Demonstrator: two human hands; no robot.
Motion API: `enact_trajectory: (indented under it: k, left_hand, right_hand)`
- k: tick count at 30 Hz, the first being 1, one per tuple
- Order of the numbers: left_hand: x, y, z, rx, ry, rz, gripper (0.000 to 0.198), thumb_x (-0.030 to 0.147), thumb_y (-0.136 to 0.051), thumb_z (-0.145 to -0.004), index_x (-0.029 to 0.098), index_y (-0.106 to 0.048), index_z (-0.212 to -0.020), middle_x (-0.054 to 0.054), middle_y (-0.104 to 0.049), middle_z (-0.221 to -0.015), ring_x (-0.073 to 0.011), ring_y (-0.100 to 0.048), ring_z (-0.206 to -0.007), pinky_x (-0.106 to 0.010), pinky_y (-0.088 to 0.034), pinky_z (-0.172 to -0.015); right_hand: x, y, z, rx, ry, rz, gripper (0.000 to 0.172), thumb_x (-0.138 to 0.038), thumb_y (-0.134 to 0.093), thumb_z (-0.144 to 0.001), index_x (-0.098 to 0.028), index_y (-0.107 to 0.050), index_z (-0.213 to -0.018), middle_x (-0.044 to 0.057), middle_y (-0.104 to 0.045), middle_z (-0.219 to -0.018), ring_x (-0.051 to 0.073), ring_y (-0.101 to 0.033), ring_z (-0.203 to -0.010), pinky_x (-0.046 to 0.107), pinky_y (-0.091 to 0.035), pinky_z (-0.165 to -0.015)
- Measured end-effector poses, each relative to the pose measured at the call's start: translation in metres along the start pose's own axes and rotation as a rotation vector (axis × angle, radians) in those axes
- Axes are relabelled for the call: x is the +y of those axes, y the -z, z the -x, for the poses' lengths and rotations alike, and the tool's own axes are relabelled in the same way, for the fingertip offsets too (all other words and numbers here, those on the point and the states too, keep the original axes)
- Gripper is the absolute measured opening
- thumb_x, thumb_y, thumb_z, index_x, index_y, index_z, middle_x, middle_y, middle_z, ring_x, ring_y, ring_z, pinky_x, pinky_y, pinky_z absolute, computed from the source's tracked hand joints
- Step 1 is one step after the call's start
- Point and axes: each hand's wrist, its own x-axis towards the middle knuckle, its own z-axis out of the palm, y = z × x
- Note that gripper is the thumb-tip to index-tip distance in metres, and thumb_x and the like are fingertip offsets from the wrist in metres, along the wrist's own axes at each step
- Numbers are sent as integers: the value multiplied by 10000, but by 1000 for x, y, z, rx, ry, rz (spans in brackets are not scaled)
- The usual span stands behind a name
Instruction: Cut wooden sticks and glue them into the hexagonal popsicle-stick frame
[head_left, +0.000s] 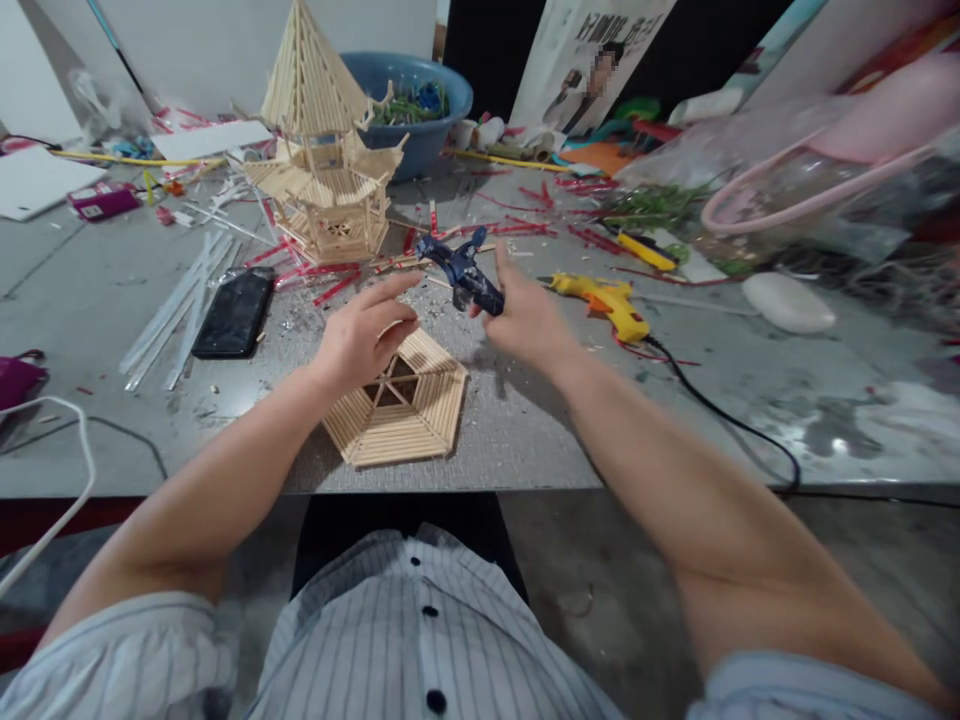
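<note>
My right hand point(529, 315) is closed around a dark blue plier-like cutter point(469, 275), its head tilted up and to the left. My left hand point(367, 335) hovers just left of that tool, fingers bent and apart, with nothing visible in them. Under the left hand lies a flat hexagonal panel of wooden sticks point(401, 440), with spokes across its dark open centre; the hand and wrist hide its upper left part. Behind both hands stands a tiered pagoda model point(330, 185) made of the same pale sticks. Loose thin sticks lie near the cutter's head.
On the right, a yellow glue gun point(611, 305) trails a black cord over the table edge. A yellow knife point(646, 252) and a white oval object point(787, 303) lie beyond it. Left are a black phone point(234, 312) and clear glue sticks point(180, 300). A blue basin point(442, 90) stands behind.
</note>
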Motion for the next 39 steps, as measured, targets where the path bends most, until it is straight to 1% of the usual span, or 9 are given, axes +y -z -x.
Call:
enact_trajectory:
  k: [6,15,22,27,29,33,34,37,39]
  left_hand:
    - [-2,-3,3,-67,-90,-148,247,279,-455,-938,173,-662,-857,-158,-599,-1361,-249,-675,-1095,-382,-560,-890]
    - [-3,0,2,-65,-160,-264,269,264,-446,-943,153,-665,-832,-162,-658,-1276,-237,-706,-1021,-338,-589,-807]
    - [-3,0,2,-78,-134,-340,280,291,-448,-946,173,-670,-822,-129,-641,-1312,-219,-709,-1004,-309,-576,-777]
    - [-3,2,3,-105,-141,-358,298,296,-442,-950,156,-682,-842,-140,-644,-1304,-248,-719,-977,-319,-572,-733]
    - [-5,4,2,-103,-92,-332,286,288,-440,-945,163,-685,-867,-135,-655,-1290,-242,-708,-1013,-318,-565,-761]
    - [-13,7,1,-36,47,-279,234,286,-473,-922,185,-682,-896,-109,-702,-1202,-215,-682,-1051,-320,-540,-832]
    - [-16,7,1,-25,66,-268,222,285,-482,-917,188,-681,-899,-104,-710,-1179,-212,-683,-1039,-319,-538,-829]
    - [-20,5,2,-16,75,-248,214,284,-492,-911,182,-679,-891,-104,-722,-1135,-207,-688,-1005,-311,-534,-810]
    - [-21,4,2,-19,61,-248,226,285,-483,-916,173,-678,-886,-104,-725,-1116,-201,-689,-994,-305,-533,-805]
  right_hand:
    - [-20,1,-1,-48,-165,52,847,-305,-460,-821,-194,-87,-1573,109,-706,-1008,303,-666,-848,449,-517,-718]
    - [-33,-8,-1,-26,-113,20,783,-264,-456,-799,-219,-214,-1542,108,-706,-1043,313,-661,-884,441,-519,-715]
    - [-35,-14,-2,-33,-142,24,835,-208,-442,-767,-175,-175,-1557,112,-702,-1026,313,-659,-882,443,-524,-723]
    - [-47,26,-9,-85,-198,144,834,-166,-447,-780,-141,-151,-1560,137,-698,-980,317,-663,-895,449,-517,-756]
    - [-45,50,-16,-140,-326,260,869,-127,-462,-780,-125,-95,-1568,155,-690,-955,338,-664,-910,489,-500,-786]
    - [-23,80,-27,42,-275,374,718,-124,-348,-889,-113,-120,-1570,224,-643,-1107,356,-603,-1040,552,-435,-856]
    - [-17,81,-26,12,-223,412,660,-122,-288,-917,-128,-169,-1566,224,-643,-1111,353,-589,-1059,549,-428,-854]
    - [-4,74,-19,-254,-37,584,622,-87,-203,-928,-137,-271,-1545,226,-661,-1059,349,-589,-1040,508,-436,-805]
    - [-3,70,-13,-315,11,670,631,-69,-189,-926,-124,-237,-1552,233,-663,-1051,341,-597,-1026,483,-439,-783]
